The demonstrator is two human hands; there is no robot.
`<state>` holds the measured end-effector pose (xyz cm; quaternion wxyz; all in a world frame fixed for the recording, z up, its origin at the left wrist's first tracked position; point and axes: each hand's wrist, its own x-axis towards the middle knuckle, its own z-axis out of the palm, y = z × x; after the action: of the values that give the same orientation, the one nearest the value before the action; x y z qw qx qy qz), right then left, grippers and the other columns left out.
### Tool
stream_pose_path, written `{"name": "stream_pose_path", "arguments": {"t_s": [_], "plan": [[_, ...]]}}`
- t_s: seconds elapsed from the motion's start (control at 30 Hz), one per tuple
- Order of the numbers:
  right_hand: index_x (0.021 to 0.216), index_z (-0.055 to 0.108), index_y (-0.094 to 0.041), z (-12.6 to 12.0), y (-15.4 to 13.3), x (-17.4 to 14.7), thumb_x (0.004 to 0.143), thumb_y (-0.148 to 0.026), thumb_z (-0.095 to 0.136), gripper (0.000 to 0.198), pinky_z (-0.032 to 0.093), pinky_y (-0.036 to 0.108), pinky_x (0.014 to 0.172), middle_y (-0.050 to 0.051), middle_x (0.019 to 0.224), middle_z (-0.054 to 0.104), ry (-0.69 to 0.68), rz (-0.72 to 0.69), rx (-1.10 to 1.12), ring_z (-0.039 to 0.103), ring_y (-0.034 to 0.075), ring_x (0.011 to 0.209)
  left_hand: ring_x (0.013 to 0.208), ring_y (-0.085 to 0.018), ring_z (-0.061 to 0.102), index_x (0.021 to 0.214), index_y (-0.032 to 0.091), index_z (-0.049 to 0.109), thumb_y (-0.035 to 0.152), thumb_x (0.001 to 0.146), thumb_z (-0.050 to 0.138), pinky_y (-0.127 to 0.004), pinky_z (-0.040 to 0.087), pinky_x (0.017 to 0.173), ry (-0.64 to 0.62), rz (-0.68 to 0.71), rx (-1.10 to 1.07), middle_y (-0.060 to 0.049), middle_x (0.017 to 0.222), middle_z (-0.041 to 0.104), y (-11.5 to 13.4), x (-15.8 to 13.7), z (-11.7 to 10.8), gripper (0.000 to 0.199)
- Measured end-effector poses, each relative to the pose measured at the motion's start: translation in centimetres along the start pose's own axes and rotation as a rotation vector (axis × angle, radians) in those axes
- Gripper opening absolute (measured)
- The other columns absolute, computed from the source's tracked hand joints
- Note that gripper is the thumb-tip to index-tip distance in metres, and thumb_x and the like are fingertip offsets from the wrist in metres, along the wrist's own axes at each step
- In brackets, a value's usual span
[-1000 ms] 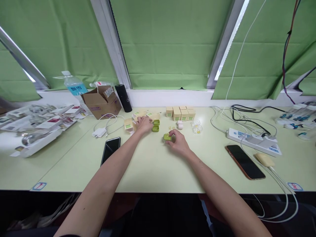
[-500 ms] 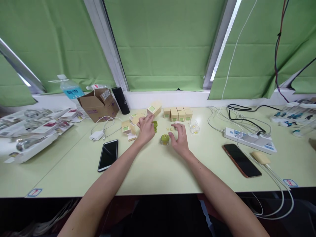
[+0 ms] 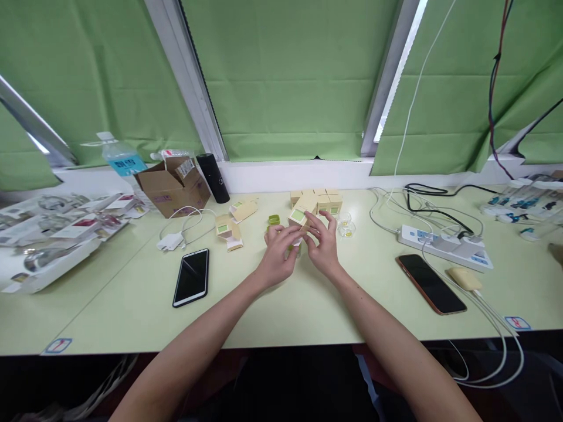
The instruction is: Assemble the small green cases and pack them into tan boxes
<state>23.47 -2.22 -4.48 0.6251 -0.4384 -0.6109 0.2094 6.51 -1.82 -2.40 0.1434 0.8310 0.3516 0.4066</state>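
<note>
A small pale-yellow carton (image 3: 308, 203) with a green label is tilted between my two hands, in front of a row of similar cartons (image 3: 333, 202). My left hand (image 3: 280, 251) has its fingers closed at the carton's lower end. My right hand (image 3: 324, 245) pinches its right side with bent fingers. Under my left hand a small green-topped jar (image 3: 298, 251) is mostly hidden. Just beyond that hand lies a green open-looking piece (image 3: 274, 220). Clear round plastic pieces (image 3: 346, 228) rest to the right of my right hand.
Opened, flattened cartons (image 3: 227, 231) lie at left, near a phone (image 3: 192, 278) and a white charger (image 3: 170, 241). A brown cardboard box (image 3: 173, 187) and black cylinder (image 3: 213, 179) stand behind. At right are a power strip (image 3: 444, 249), another phone (image 3: 431, 284) and cables.
The carton has come from the back left to the centre, between my hands. My left hand has moved right and nearer; my right hand has closed in on the carton.
</note>
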Motion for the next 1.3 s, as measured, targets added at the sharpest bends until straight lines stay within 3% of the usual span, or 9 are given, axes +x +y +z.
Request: {"name": "stream_pose_path", "arguments": {"t_s": [0.1,0.23,0.33,0.5,0.73,1.0,1.3], "plan": [[0.141,0.060,-0.033,0.0,-0.3,0.0,0.095,-0.033,0.063,0.046,0.060,0.052,0.110,0.011,0.155,0.030,0.023,0.013,0.061,0.071,0.023,0.111,0.118,-0.030,0.055,0.101,0.027,0.067,0.023,0.098,0.049,-0.053,0.042,0.109,0.145,0.033,-0.036,-0.007,0.118,0.074,0.0,0.0,-0.7,0.019],[0.135,0.058,-0.031,-0.1,-0.5,-0.1,0.092,-0.044,0.064,0.045,0.062,0.052,0.103,0.013,0.154,0.035,-0.054,0.044,0.115,0.071,0.025,0.107,0.120,-0.031,0.054,0.107,0.027,0.061,0.027,0.096,0.052,-0.053,0.045,0.109,0.330,-0.048,-0.040,-0.009,0.116,0.070,-0.8,0.4,-1.5,0.014],[0.128,0.059,-0.029,-0.2,-0.4,-0.2,0.091,-0.054,0.064,0.045,0.062,0.051,0.096,0.014,0.154,0.036,-0.126,0.033,0.189,0.072,0.027,0.108,0.119,-0.030,0.057,0.122,0.027,0.060,0.035,0.096,0.055,-0.048,0.051,0.103,0.266,-0.094,-0.132,-0.012,0.130,0.062,-1.9,0.9,-1.6,0.028],[0.118,0.061,-0.027,-0.4,-0.1,-0.1,0.087,-0.059,0.069,0.045,0.062,0.049,0.089,0.014,0.152,0.038,-0.164,0.046,0.265,0.072,0.026,0.101,0.104,-0.022,0.062,0.133,0.028,0.062,0.044,0.096,0.058,-0.041,0.056,0.097,0.078,-0.035,-0.376,-0.012,0.139,0.050,-3.7,1.0,-1.6,0.040],[0.114,0.062,-0.028,-0.5,0.8,0.2,0.085,-0.048,0.074,0.037,0.060,0.040,0.075,0.011,0.144,0.039,-0.161,0.022,0.357,0.070,0.020,0.090,0.111,-0.023,0.059,0.138,0.032,0.064,0.039,0.094,0.066,-0.045,0.053,0.104,-0.053,-0.034,-0.319,-0.011,0.146,0.042,-3.8,0.6,-1.5,0.045],[0.122,0.064,-0.031,-0.4,0.9,0.1,0.085,-0.047,0.077,0.042,0.062,0.050,0.090,0.010,0.145,0.037,-0.186,0.023,0.356,0.071,0.021,0.093,0.103,-0.020,0.065,0.137,0.031,0.064,0.041,0.096,0.069,-0.046,0.054,0.104,0.006,-0.032,-0.407,-0.012,0.142,0.044,-4.0,0.6,-0.9,0.043],[0.131,0.064,-0.033,-0.1,1.0,-0.1,0.088,-0.053,0.075,0.049,0.064,0.045,0.086,0.010,0.146,0.039,-0.199,0.037,0.281,0.066,0.015,0.083,0.090,-0.014,0.063,0.132,0.029,0.068,0.040,0.097,0.068,-0.037,0.058,0.090,0.137,-0.047,-0.401,-0.011,0.136,0.049,-3.9,0.6,0.0,0.036]]}}
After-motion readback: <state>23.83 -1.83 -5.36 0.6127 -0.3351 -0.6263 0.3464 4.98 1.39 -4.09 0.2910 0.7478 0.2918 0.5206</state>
